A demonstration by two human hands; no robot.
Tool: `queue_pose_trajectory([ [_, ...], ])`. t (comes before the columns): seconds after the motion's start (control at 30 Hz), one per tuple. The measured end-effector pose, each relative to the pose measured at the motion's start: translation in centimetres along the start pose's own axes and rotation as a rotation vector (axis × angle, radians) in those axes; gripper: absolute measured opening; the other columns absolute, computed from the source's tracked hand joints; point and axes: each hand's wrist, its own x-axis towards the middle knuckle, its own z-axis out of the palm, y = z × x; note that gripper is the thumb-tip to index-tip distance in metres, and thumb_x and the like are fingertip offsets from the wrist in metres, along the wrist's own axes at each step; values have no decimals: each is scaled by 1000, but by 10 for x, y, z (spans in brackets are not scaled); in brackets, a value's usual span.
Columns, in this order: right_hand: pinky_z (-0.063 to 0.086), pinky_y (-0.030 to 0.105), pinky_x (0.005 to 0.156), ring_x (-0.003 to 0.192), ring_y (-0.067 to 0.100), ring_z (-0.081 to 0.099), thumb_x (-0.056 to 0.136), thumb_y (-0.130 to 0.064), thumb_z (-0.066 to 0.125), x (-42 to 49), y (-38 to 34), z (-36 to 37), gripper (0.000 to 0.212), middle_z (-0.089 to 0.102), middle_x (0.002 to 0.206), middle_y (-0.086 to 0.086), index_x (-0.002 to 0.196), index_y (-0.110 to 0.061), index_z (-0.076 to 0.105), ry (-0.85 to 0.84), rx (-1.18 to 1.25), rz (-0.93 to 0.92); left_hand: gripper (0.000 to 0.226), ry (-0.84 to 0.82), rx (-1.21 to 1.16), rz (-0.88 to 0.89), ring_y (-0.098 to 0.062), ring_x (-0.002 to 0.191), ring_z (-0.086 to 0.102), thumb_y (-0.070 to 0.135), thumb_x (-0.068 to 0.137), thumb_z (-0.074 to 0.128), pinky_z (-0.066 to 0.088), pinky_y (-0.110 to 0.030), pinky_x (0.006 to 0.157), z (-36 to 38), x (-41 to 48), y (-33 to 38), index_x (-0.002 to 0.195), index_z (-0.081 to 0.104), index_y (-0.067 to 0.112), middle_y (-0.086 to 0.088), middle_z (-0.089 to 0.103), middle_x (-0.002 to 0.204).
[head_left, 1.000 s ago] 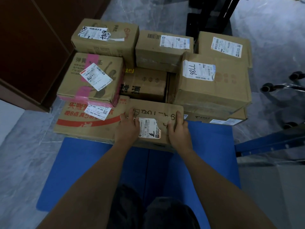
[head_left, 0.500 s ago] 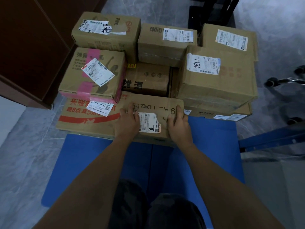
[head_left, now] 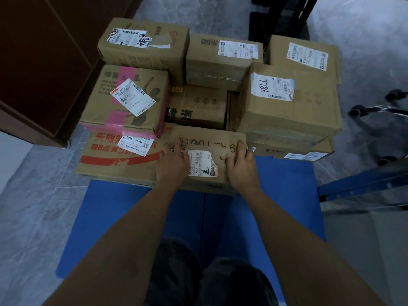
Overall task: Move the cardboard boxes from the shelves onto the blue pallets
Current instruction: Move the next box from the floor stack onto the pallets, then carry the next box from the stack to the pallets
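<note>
Head view, looking down: left hand (head_left: 173,164) and right hand (head_left: 241,167) apart, palms down, fingers laid fairly straight on top of a flat box (head_left: 209,138), one on either side of its white label (head_left: 202,163). Pressing rather than clasping, as far as can be told. Right fingers along the box's right edge.

Flat box at the near middle of the stack, on the blue pallet (head_left: 132,217). Touching the red-printed box (head_left: 106,160) on its left; overlapping it or only beside it, cannot tell.

Far half of the pallet packed with boxes. Near half bare blue, crossed by both forearms and dark trousers (head_left: 176,272). Open blue strip just right of the flat box, near side of the low box (head_left: 293,149) that carries the 98LL box (head_left: 287,115).

Left end of the red-printed box out past the pallet's left edge, over the grey floor (head_left: 33,206). Pink-taped box (head_left: 123,100) on top of it. Low box on the right seemingly past the pallet's right edge as well.

Sunken pocket mid-stack: a lower box (head_left: 198,107) between the pink-taped and 98LL boxes, narrow dark slot on its right.

Brown cabinet (head_left: 44,62) tight against the stack at far left. Blue beam (head_left: 364,182) close by the pallet's right edge, chair casters (head_left: 375,109) beyond it. Black frame (head_left: 282,18) just behind the far row. Widest open floor at near left.
</note>
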Motion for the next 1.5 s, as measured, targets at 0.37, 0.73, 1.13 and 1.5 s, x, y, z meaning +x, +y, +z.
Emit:
queue_pose_trajectory([
  [0.37,13,48,120,149,30,13,104,-38,31,-41,-53,-78,58,17,161,14,155,-16,16,-35,-202,9,53,-23,124,44,-37,135,28,33,101,33,26,-50,109,-86,-37,15,150,21,17,-23,26,150],
  [0.73,9,46,121,150,30,9,105,-40,31,-136,-163,-261,59,15,162,14,155,-12,18,-33,-186,57,53,-43,140,75,-37,136,28,33,102,32,27,-52,109,-287,-126,93,151,22,18,-19,27,150],
  [1.13,1,45,121,151,26,-3,104,-45,24,-246,-245,-415,63,-4,164,9,157,-18,1,30,-231,229,51,-32,153,261,-40,127,36,34,97,29,37,-54,100,-446,-207,145,144,34,14,-21,38,142],
  [1.5,3,45,121,151,26,-1,104,-47,24,-365,-261,-466,63,2,164,9,157,-17,8,247,-134,399,50,-63,173,502,-38,131,34,33,102,27,32,-50,107,-509,-277,159,148,23,16,-22,34,143],
])
